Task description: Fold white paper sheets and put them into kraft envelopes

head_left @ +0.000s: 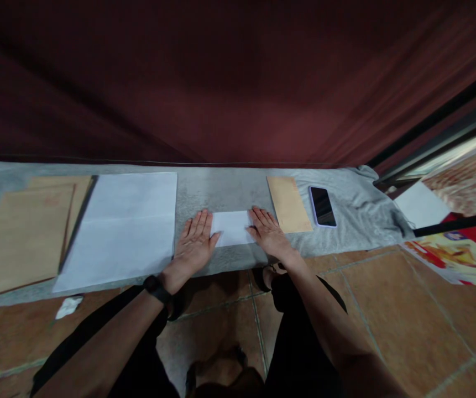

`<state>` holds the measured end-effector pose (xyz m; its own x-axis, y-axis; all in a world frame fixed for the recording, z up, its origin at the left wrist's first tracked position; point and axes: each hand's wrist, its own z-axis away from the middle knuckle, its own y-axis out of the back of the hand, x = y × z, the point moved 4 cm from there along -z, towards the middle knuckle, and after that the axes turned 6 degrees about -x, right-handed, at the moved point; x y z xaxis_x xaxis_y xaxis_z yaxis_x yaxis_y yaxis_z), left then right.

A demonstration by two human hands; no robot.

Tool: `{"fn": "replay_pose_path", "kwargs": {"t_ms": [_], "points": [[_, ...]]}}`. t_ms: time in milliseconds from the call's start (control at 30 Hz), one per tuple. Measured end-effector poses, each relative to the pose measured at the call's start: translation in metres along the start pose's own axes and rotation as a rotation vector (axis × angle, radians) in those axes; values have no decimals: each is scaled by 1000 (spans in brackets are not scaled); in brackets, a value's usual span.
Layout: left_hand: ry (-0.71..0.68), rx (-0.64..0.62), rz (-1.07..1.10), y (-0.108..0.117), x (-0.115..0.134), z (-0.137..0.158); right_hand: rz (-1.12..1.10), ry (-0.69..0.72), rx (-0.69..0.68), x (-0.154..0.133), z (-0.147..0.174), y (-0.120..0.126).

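Note:
A small white folded-looking paper (233, 228) lies on the grey cloth in front of me. My left hand (196, 239) rests flat on its left end, fingers stretched out and thumb apart. On the right end lies my right hand (267, 232), also flat with fingers extended. Just beyond my right hand is a tan envelope (291, 204). Left of my left hand spreads a large white sheet (125, 221), with a faint crease across its middle.
Larger brown envelopes (26, 237) overlap at the far left. A phone (323, 207) with a lilac edge lies right of the tan envelope. The grey cloth (221, 185) ends at a dark red curtain (238, 110). A red and yellow box (461, 254) sits at right.

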<state>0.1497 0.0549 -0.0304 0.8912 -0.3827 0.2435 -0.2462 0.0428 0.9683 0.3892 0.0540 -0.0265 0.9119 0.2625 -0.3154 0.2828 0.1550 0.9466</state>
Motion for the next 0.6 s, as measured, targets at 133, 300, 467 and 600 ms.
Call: {"fn": "replay_pose_path", "kwargs": {"t_ms": [133, 300, 467, 600], "points": [[8, 50, 22, 0, -3, 0, -72, -45, 21, -2, -7, 6], [-6, 32, -6, 3, -4, -1, -114, -143, 47, -9, -22, 13], [-20, -17, -34, 9, -4, -8, -131, -202, 8, -11, -34, 16], [-16, -38, -23, 10, -7, -15, -153, -224, -37, -11, -43, 20]]}}
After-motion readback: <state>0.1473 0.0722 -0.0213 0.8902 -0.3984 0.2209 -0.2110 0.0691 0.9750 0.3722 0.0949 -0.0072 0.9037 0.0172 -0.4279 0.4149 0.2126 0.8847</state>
